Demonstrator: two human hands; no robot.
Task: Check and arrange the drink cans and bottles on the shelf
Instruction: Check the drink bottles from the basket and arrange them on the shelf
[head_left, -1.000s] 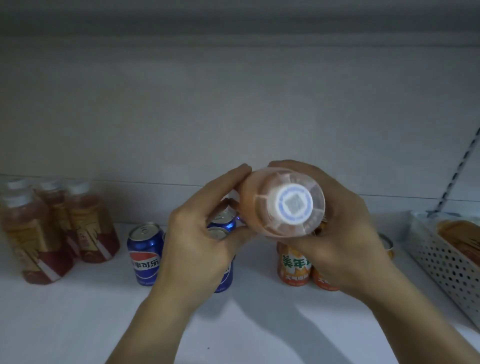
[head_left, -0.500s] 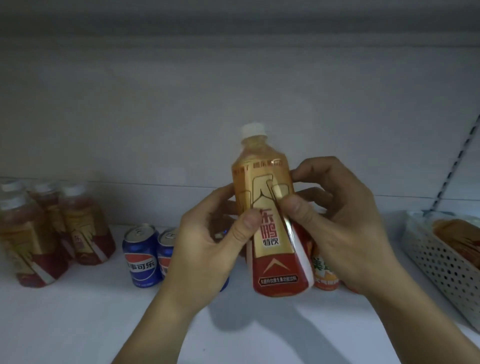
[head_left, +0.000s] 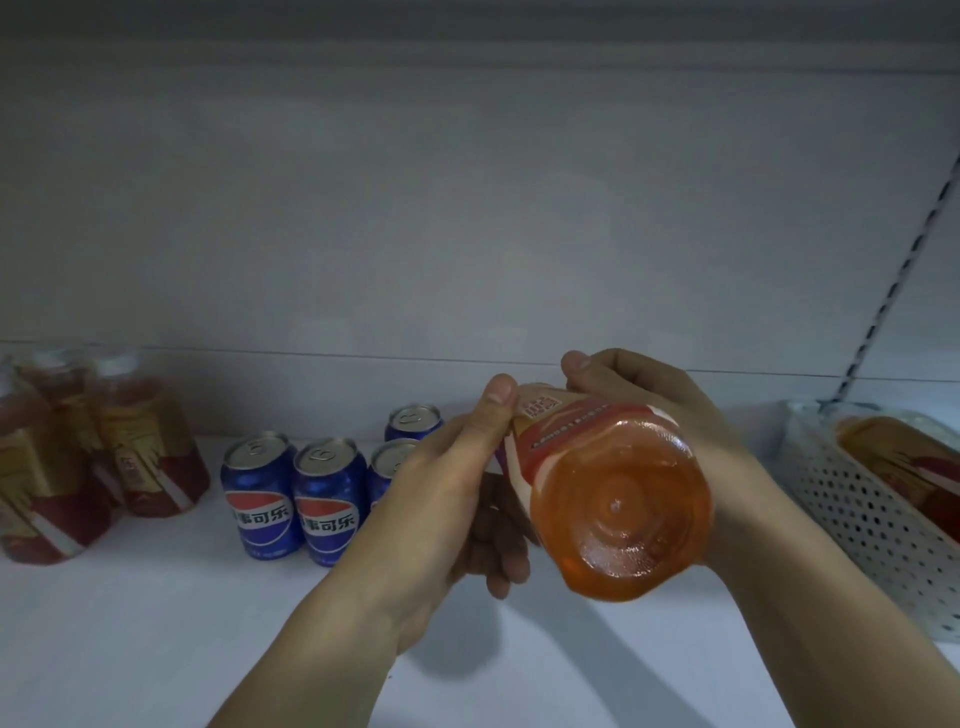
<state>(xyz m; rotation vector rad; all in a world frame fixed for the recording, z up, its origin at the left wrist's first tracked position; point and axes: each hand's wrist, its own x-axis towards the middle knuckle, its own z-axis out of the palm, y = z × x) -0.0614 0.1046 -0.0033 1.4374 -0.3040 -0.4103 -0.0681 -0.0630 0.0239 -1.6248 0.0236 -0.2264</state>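
Two bare hands hold an orange drink bottle (head_left: 618, 499) in the air above the middle of a white shelf (head_left: 156, 639), tipped so its round base faces the camera. The left hand (head_left: 447, 499) pinches the bottle's side with its thumb on the label; the right hand (head_left: 670, 415) curls around the far side. Behind the left hand, blue Pepsi cans (head_left: 291, 499) stand upright near the shelf's back edge. More orange bottles (head_left: 98, 447) stand grouped at the left end. A white perforated basket (head_left: 852, 514) sits at the right end.
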